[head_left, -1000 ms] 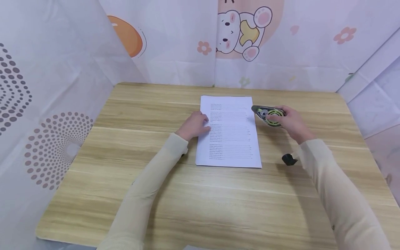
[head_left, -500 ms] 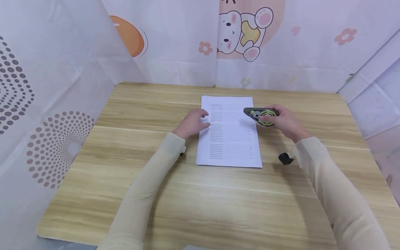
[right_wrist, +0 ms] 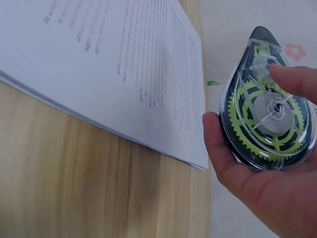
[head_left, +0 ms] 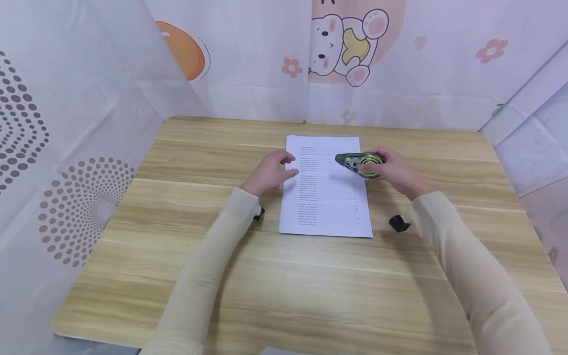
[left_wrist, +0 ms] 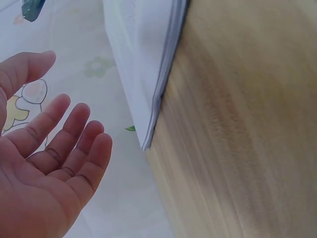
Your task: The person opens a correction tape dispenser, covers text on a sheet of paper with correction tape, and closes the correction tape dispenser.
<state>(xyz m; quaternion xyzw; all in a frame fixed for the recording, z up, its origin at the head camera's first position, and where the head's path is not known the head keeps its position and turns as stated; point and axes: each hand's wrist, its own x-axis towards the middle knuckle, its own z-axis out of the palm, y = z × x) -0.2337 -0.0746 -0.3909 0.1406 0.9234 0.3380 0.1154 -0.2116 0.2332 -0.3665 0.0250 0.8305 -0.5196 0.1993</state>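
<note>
A stack of printed paper [head_left: 326,212] lies in the middle of the head view, its layered edge [left_wrist: 173,54] showing in the left wrist view. My right hand [head_left: 401,172] grips a correction tape dispenser [head_left: 360,164], with clear casing and green gears, over the right part of the page. The thumb lies on the dispenser's face [right_wrist: 272,114] in the right wrist view, and its dark tip is clear of the sheet. My left hand [head_left: 267,172] hovers by the stack's left edge, fingers spread and gently bent, with nothing held.
The wooden table [head_left: 284,286] extends around the paper on every side. Behind it hangs a patterned curtain [head_left: 248,54]. Close to the right sleeve is a black piece [head_left: 399,223]. At the bottom edge, a pale grey strip [head_left: 277,351] shows.
My right hand has carried the correction tape dispenser leftward, from beside the paper to over it. The left hand has shifted slightly left and up, its fingers spreading wider. The paper stays put.
</note>
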